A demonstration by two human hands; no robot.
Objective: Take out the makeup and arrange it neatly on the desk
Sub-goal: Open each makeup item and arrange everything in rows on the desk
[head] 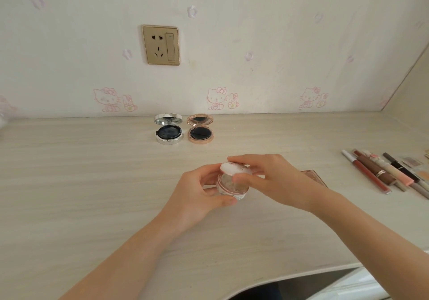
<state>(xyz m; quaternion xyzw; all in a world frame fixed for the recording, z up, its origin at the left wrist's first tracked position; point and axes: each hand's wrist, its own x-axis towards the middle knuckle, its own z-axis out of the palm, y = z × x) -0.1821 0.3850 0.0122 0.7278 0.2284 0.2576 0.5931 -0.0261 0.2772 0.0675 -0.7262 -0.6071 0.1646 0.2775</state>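
Above the middle of the pale wooden desk (92,183), my left hand (199,190) cups a small clear round jar with a rose-gold rim (228,187). My right hand (269,174) pinches its white lid or puff (232,168) on top of the jar. At the back, against the wall, two compacts stand open side by side: a silver one (168,130) on the left and a rose-gold one (200,130) on the right. A flat pink palette (313,175) lies partly hidden behind my right wrist.
Several lip glosses, pencils and tubes (383,172) lie in a row at the right edge of the desk. A gold wall socket (161,45) sits above the compacts. The desk's curved front edge (301,274) runs at lower right. Something white and blurred shows at the far left (3,121).
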